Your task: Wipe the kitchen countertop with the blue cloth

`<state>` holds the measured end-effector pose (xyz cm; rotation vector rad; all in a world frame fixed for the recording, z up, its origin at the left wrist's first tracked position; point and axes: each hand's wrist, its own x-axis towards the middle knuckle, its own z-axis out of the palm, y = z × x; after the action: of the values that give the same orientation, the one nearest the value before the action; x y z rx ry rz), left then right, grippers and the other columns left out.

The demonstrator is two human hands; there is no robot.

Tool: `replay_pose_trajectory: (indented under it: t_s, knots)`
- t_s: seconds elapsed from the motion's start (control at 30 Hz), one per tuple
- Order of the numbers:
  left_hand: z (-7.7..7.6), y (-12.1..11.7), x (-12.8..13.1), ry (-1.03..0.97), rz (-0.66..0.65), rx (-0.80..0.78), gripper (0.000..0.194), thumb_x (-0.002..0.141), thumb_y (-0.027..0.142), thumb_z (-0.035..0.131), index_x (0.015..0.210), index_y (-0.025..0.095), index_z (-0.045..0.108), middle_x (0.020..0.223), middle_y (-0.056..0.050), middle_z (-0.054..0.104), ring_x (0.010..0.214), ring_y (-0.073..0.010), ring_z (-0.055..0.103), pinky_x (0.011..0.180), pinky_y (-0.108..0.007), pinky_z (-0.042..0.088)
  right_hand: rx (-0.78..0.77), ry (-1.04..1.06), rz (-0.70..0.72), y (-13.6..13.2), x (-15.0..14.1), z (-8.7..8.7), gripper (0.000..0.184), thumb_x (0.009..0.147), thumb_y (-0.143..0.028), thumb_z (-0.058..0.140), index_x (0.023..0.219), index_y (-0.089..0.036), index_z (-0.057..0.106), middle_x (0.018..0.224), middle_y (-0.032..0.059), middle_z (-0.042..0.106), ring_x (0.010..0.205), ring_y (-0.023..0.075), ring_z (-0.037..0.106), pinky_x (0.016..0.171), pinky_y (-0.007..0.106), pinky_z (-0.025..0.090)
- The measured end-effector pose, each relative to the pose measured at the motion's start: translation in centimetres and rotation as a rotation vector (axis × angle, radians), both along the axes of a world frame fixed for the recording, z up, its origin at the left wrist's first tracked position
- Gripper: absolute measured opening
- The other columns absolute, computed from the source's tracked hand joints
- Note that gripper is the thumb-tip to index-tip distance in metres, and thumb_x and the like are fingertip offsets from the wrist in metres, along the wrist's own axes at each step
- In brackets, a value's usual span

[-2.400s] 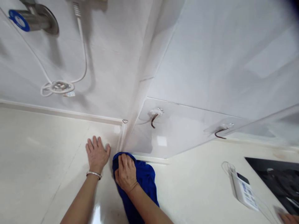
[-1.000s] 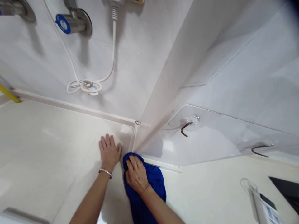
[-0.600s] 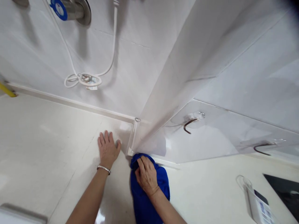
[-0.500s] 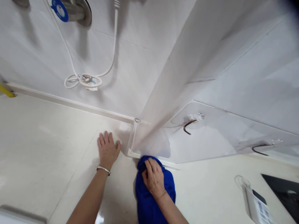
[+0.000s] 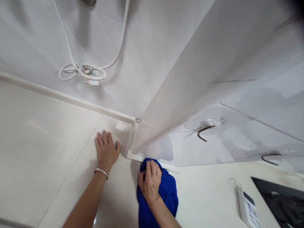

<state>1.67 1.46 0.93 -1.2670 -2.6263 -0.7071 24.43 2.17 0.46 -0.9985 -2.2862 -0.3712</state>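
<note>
My left hand (image 5: 107, 152), with a silver bangle at the wrist, lies flat on the pale countertop (image 5: 64, 136), fingers stretched out and nothing in them. A bright blue cloth (image 5: 166, 186) lies bunched on the counter to its right. My right hand (image 5: 150, 182) grips the upper end of this cloth, fingers curled into its fold. The cloth's top edge touches the raised edging strip (image 5: 163, 164) at the foot of the wall, just right of the corner. Part of the cloth is hidden under my right hand and forearm.
A looped white cable (image 5: 92, 72) with a small tag hangs on the wall. Two clear adhesive hooks, one nearer (image 5: 203, 131) and one farther (image 5: 270, 155), stick to the right wall. A white box-shaped device (image 5: 247, 207) and a black panel (image 5: 280, 196) lie at the right.
My right hand has shifted slightly left on the blue cloth, with its fingers still in the fold. My left hand stays flat on the counter. The camera view has tilted down a little.
</note>
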Motion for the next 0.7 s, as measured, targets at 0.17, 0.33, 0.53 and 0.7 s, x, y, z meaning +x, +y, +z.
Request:
replay_pose_trajectory:
  t_s: [0.17, 0.33, 0.53, 0.7]
  knots:
    - [-0.3, 0.2, 0.0, 0.026, 0.000, 0.015, 0.065, 0.092, 0.039, 0.037, 0.143, -0.002, 0.042, 0.153, -0.027, 0.032, 0.147, -0.0460, 0.015, 0.120, -0.061, 0.018, -0.020, -0.035, 0.006, -0.4, -1.4, 0.1, 0.048, 0.083, -0.010, 0.043, 0.129, -0.003, 0.055, 0.120, 0.0241, 0.059, 0.117, 0.0334, 0.050, 0.090, 0.047, 0.046]
    - [-0.3, 0.2, 0.1, 0.048, -0.001, 0.030, 0.066, 0.094, 0.041, 0.035, 0.143, -0.002, 0.041, 0.153, -0.027, 0.033, 0.147, -0.0449, 0.014, 0.120, -0.061, 0.017, -0.095, -0.005, 0.062, -1.0, -4.1, -0.2, 0.049, 0.085, -0.014, 0.041, 0.131, -0.005, 0.056, 0.124, 0.0244, 0.059, 0.114, 0.0336, 0.053, 0.088, 0.048, 0.046]
    - [-0.3, 0.1, -0.2, 0.023, -0.006, 0.007, 0.068, 0.093, 0.044, 0.036, 0.143, -0.001, 0.041, 0.153, -0.027, 0.032, 0.148, -0.0441, 0.013, 0.120, -0.062, 0.018, -0.076, 0.018, 0.162, -0.6, -5.3, 0.7, 0.049, 0.082, -0.014, 0.045, 0.128, -0.005, 0.058, 0.122, 0.0216, 0.062, 0.110, 0.0309, 0.054, 0.086, 0.044, 0.049]
    - [0.1, -0.1, -0.4, 0.031, -0.022, 0.004, 0.067, 0.094, 0.046, 0.035, 0.143, 0.001, 0.041, 0.153, -0.026, 0.033, 0.148, -0.0430, 0.015, 0.120, -0.060, 0.019, -0.138, -0.018, 0.275, 1.1, -2.1, 2.1, 0.051, 0.079, -0.013, 0.048, 0.128, -0.007, 0.058, 0.123, 0.0160, 0.063, 0.110, 0.0277, 0.053, 0.089, 0.041, 0.049]
